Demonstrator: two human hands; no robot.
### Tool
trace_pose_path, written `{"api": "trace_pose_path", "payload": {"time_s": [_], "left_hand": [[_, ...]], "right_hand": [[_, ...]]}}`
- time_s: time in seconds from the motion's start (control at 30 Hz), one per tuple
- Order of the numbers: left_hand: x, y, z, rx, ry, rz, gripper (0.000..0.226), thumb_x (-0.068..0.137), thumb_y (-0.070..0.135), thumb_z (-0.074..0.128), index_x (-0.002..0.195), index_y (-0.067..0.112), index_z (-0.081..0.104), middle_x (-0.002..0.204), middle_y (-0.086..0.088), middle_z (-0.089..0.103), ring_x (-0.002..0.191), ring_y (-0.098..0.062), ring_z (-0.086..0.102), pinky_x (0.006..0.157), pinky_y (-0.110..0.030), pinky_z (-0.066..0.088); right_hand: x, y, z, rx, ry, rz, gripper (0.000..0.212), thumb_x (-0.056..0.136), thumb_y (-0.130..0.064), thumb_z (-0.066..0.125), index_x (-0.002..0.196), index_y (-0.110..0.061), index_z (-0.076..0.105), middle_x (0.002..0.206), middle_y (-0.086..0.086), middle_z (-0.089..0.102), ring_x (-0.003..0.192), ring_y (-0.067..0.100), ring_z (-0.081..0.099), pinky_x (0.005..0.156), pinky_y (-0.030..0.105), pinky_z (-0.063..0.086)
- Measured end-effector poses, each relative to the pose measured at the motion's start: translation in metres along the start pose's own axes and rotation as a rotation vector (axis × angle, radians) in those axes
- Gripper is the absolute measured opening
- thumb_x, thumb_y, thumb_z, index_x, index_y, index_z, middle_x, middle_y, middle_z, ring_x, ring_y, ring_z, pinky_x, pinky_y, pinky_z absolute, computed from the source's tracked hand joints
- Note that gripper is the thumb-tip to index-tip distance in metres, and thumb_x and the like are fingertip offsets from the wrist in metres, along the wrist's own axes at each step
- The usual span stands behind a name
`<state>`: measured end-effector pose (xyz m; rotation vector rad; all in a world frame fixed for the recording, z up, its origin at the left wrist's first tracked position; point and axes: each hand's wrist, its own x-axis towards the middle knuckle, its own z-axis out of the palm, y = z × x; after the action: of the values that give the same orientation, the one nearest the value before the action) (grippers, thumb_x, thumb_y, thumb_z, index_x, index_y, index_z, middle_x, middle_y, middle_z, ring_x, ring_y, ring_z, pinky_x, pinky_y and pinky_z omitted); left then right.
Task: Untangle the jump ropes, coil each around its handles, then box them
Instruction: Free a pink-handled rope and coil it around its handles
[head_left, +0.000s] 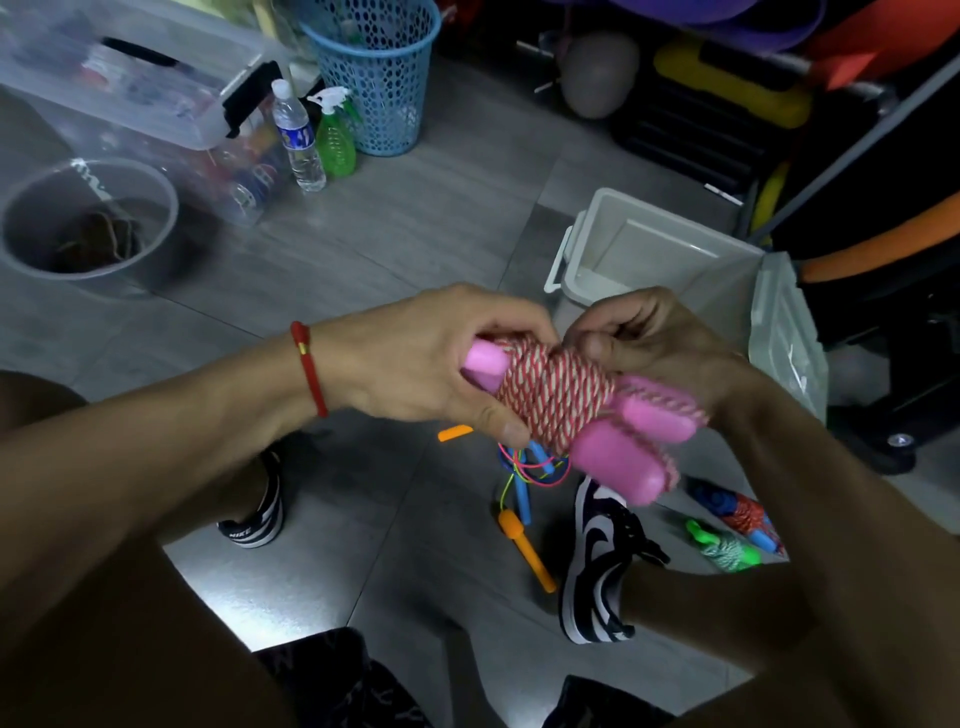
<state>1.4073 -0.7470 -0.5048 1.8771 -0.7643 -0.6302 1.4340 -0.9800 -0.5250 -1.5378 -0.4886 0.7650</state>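
Both the left hand (441, 358) and right hand (654, 343) grip the pink rope bundle (556, 400), nearly coiled, just in front of the open box (587, 244); tucking its end likely comes next.

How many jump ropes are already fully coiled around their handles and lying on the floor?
2: a green coiled rope and a blue-handled red-and-white coiled rope, both on the floor right of the sneaker. Others may be hidden behind the right arm.
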Motion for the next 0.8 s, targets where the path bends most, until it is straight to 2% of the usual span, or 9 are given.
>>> {"api": "trace_pose_path", "payload": {"time_s": [0.07,0.13,0.2,0.33,0.4,0.5,0.57,0.63,0.8], "left_hand": [[0.000,-0.002,0.003,-0.242,0.120,0.029,0.037,0.070,0.012,0.086,0.099,0.010,0.063,0.087,0.000,0.068,0.078,-0.008,0.060,0.069,-0.020,0.051],[0.004,-0.009,0.002,-0.470,0.265,0.018,0.029,0.077,0.006,0.075,0.102,0.002,0.062,0.089,-0.005,0.068,0.080,-0.015,0.058,0.064,-0.021,0.045],[0.010,-0.021,-0.002,-0.493,0.390,-0.050,0.035,0.080,0.013,0.073,0.105,-0.007,0.059,0.088,-0.021,0.061,0.076,-0.023,0.047,0.057,-0.026,0.035],[0.018,-0.039,-0.007,-0.368,0.601,-0.177,0.044,0.071,0.023,0.085,0.095,0.007,0.051,0.088,-0.040,0.061,0.063,-0.019,0.044,0.049,-0.025,0.035],[0.022,-0.048,-0.004,-0.238,0.630,-0.200,0.047,0.071,0.024,0.088,0.098,0.019,0.050,0.086,-0.025,0.070,0.063,-0.018,0.052,0.053,-0.027,0.042],[0.025,-0.050,-0.003,0.044,0.640,-0.149,0.057,0.067,0.043,0.084,0.116,0.028,0.058,0.102,0.006,0.072,0.090,-0.012,0.068,0.085,-0.034,0.056],[0.027,-0.048,0.000,0.174,0.603,-0.127,0.059,0.071,0.039,0.084,0.124,0.023,0.061,0.110,0.004,0.072,0.101,-0.016,0.068,0.092,-0.030,0.052],[0.029,-0.044,0.007,0.306,0.612,-0.121,0.058,0.077,0.028,0.083,0.128,0.016,0.058,0.108,-0.003,0.072,0.099,-0.020,0.067,0.083,-0.023,0.047],[0.039,-0.045,0.033,0.470,0.625,0.011,0.056,0.093,0.012,0.064,0.144,0.005,0.042,0.123,-0.019,0.060,0.109,-0.034,0.060,0.092,-0.040,0.047]], "right_hand": [[0.005,0.007,0.012,0.180,-0.100,-0.096,0.011,0.087,-0.015,0.067,0.076,-0.012,0.066,0.066,0.013,0.058,0.059,0.013,0.054,0.070,0.035,0.053],[0.001,0.020,0.021,0.100,0.114,-0.050,0.020,0.089,-0.027,0.066,0.070,-0.021,0.064,0.056,0.015,0.033,0.049,0.013,0.032,0.049,0.031,0.029],[-0.003,0.025,0.028,-0.069,0.327,-0.044,0.028,0.101,-0.022,0.054,0.080,-0.020,0.072,0.060,0.011,0.035,0.054,0.016,0.028,0.049,0.026,0.024],[0.009,0.028,0.061,-0.125,0.434,0.035,0.029,0.103,-0.027,0.047,0.093,-0.015,0.071,0.061,-0.002,0.046,0.058,0.012,0.040,0.059,0.029,0.036],[0.014,0.030,0.069,-0.198,0.523,0.098,0.029,0.100,-0.033,0.048,0.090,-0.022,0.072,0.055,-0.015,0.048,0.054,0.004,0.043,0.061,0.030,0.039],[0.016,0.019,0.065,-0.138,0.622,0.190,0.025,0.092,-0.029,0.054,0.085,-0.020,0.076,0.050,-0.015,0.049,0.048,0.001,0.044,0.059,0.027,0.036],[0.019,0.009,0.063,-0.061,0.666,0.284,0.024,0.094,-0.024,0.055,0.085,-0.014,0.075,0.048,-0.011,0.049,0.039,0.002,0.039,0.051,0.025,0.029],[0.019,0.002,0.066,0.022,0.696,0.339,0.027,0.095,-0.032,0.056,0.078,-0.016,0.070,0.054,-0.006,0.052,0.035,0.003,0.036,0.047,0.024,0.026],[0.017,-0.003,0.065,0.178,0.836,0.307,0.050,0.083,-0.065,0.065,0.067,-0.017,0.066,0.047,-0.010,0.044,0.036,0.005,0.033,0.039,0.020,0.025]]}}
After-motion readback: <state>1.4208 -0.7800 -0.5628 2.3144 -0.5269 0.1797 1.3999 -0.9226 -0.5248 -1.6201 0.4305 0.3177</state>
